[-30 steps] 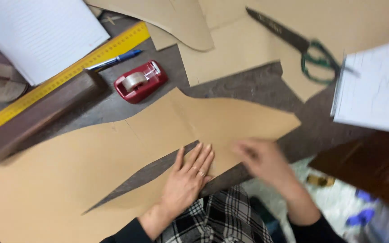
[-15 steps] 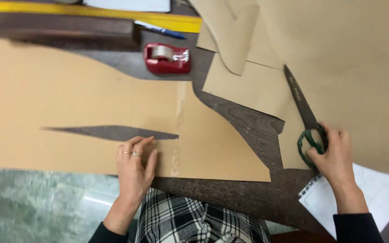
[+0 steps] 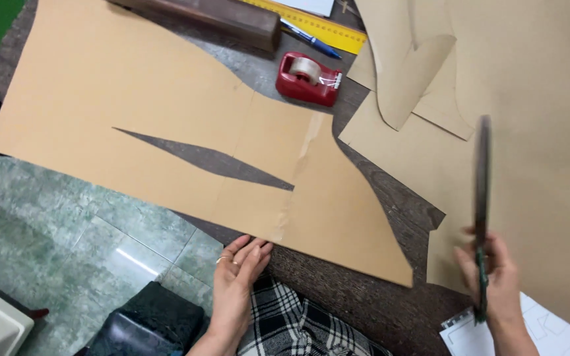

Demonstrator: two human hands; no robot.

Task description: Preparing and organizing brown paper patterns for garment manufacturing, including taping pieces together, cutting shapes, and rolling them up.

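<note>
The big brown paper pattern piece (image 3: 166, 125), with a dark pointed slit cut in its middle, lies flat on the dark table (image 3: 364, 296), and its long axis runs from the upper left down to the lower right, where its tip points. The left hand (image 3: 239, 277) rests flat with fingers together at the near edge of this piece. To the right of this piece, the right hand (image 3: 493, 277) grips the green-handled scissors (image 3: 481, 198), now lifted with blades pointing away, whereas half a second ago they lay on the paper.
</note>
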